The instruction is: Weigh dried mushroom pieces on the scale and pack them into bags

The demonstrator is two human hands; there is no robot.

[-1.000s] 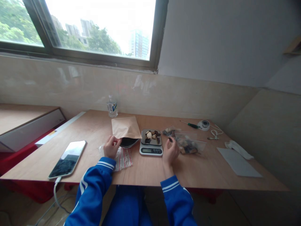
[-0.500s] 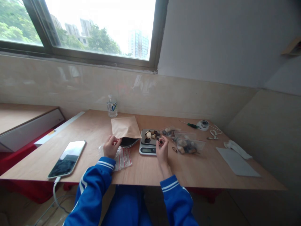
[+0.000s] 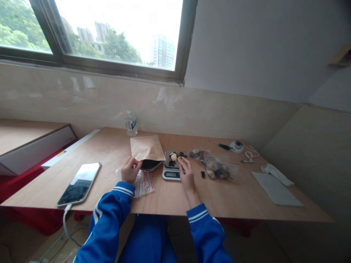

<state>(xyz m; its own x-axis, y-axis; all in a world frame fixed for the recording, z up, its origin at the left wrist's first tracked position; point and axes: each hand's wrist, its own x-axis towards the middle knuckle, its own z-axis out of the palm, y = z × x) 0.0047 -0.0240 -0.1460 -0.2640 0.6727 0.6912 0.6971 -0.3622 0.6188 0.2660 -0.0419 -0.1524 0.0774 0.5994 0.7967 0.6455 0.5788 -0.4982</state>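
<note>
A phone (image 3: 79, 183) lies at the left of the table (image 3: 170, 197). The left hand (image 3: 130, 170) has its fingers closed on the open mouth of a brown paper bag (image 3: 146, 149), above small zip bags (image 3: 144, 183). Right of it, the right hand (image 3: 187, 173) reaches onto the kitchen scale (image 3: 173, 168), fingers together at the pieces (image 3: 173, 157) on its tray; whether they grip one cannot be told. A clear bag (image 3: 219, 169) lies further right.

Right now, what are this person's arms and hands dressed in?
Both arms wear bright blue jacket sleeves, each ending in a ribbed cuff with thin white stripes: the left sleeve and the right sleeve. The left hand and right hand are bare, with no gloves.
</note>
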